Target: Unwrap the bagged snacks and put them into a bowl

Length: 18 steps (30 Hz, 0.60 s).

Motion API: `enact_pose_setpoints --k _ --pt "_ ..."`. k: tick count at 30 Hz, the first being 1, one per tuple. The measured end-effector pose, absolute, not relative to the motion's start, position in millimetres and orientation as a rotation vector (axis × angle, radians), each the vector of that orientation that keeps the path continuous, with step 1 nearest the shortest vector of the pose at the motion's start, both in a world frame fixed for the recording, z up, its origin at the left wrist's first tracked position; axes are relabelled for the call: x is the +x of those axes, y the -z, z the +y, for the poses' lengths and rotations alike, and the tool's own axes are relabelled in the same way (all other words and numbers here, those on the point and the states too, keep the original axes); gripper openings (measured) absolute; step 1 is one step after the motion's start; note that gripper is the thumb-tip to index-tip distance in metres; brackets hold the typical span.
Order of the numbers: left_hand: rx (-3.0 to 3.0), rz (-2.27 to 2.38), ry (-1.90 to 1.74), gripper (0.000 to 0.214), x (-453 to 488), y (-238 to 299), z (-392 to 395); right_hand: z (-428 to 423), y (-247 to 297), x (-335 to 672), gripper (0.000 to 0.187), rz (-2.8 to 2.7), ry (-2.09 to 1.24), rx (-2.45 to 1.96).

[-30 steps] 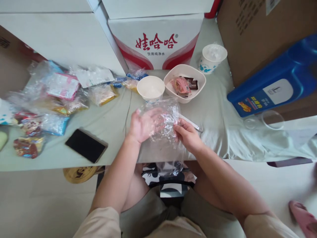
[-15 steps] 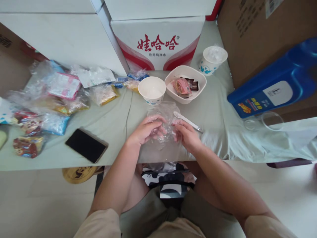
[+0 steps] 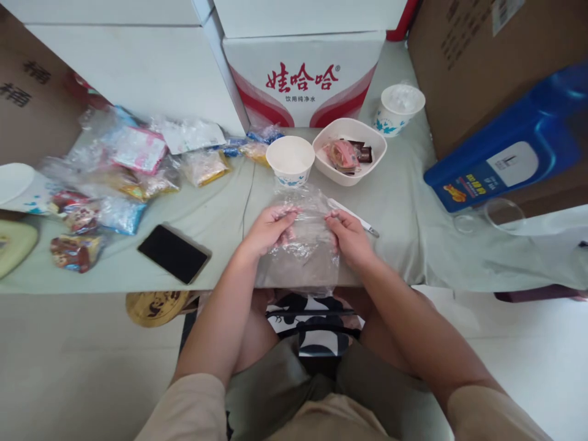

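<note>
A clear plastic bag (image 3: 303, 257) is stretched between my two hands above the front of the table. My left hand (image 3: 272, 229) pinches its left side, fingers closed. On the right side, my right hand (image 3: 349, 236) grips the film between thumb and fingers. Partly under the right hand lies a white pen-like tool (image 3: 356, 215) with a metal tip; it could be a utility knife. Just beyond the bag stand a paper cup (image 3: 290, 160) and a white bowl (image 3: 331, 169) holding a pink packet (image 3: 340, 154) and dark brown wrappers.
Several snack packets and plastic bags (image 3: 138, 150) are heaped at the left, with a black phone (image 3: 174, 253) nearer. A second paper cup (image 3: 399, 110), stuffed with clear plastic, stands back right. A large blue bottle (image 3: 509, 144) leans at the right. Boxes (image 3: 303, 79) line the back.
The crumpled bag between my hands is now pulled flatter and straighter, my hands slightly farther apart. The whole view has shifted a little; the things on the table stay in place.
</note>
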<state>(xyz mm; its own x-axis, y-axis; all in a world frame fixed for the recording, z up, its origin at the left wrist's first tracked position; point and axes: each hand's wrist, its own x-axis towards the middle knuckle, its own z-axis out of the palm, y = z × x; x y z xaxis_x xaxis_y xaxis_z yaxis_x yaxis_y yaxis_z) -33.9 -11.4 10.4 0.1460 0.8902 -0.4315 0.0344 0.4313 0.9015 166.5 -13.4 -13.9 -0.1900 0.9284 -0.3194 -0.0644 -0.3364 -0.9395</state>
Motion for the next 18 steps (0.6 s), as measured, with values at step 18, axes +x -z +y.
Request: enact_pose_setpoints --k 18 --pt "0.927 1.176 -1.193 0.026 -48 1 -27 -26 7 199 0.025 -1.834 -0.991 -0.741"
